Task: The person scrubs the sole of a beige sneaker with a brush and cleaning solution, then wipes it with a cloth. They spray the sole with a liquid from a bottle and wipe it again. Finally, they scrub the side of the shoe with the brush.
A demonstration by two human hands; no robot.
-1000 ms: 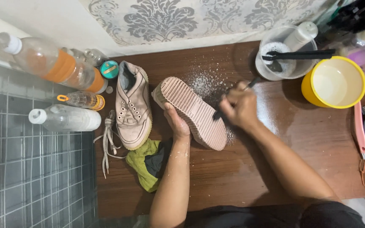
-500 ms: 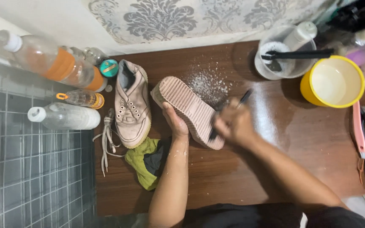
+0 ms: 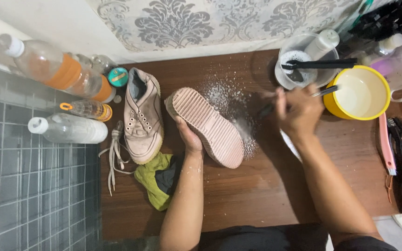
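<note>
1. Sneaker [image 3: 208, 126], pale pink, sole up, sits tipped on the brown tabletop [image 3: 257, 195]; my left hand [image 3: 189, 139] is clasped on its near edge from below, fingers hidden under the upper.
2. Its long axis runs from upper left, at the toe or heel near the wall, down to lower right. The ribbed sole faces the camera.
3. My right hand [image 3: 298, 109] is closed around a thin dark-handled brush [image 3: 298, 97], well to the right of the sneaker and apart from it. The bristle end is blurred; I cannot tell which end points where.
4. Key relation: the sneaker lies left of the brush hand, with a patch of white powder [image 3: 231, 104] scattered on the wood between them. The left hand is touching the sneaker; the right is nearer the yellow bowl [image 3: 333, 104] than the sole.
5. Behind the right hand stands a clear cup [image 3: 284, 76] with foam and a black brush laid across its rim.
6. The second sneaker [image 3: 143, 116] lies upright just left of the held one, laces [image 3: 113, 153] removed and trailing beside it.
7. A yellow-green rag [image 3: 157, 179] is crumpled below, under my left forearm.
8. Plastic bottles [image 3: 66, 74] lie on the grey tiled ledge at far left. A pink-handled brush [image 3: 386, 142] rests at far right.
</note>
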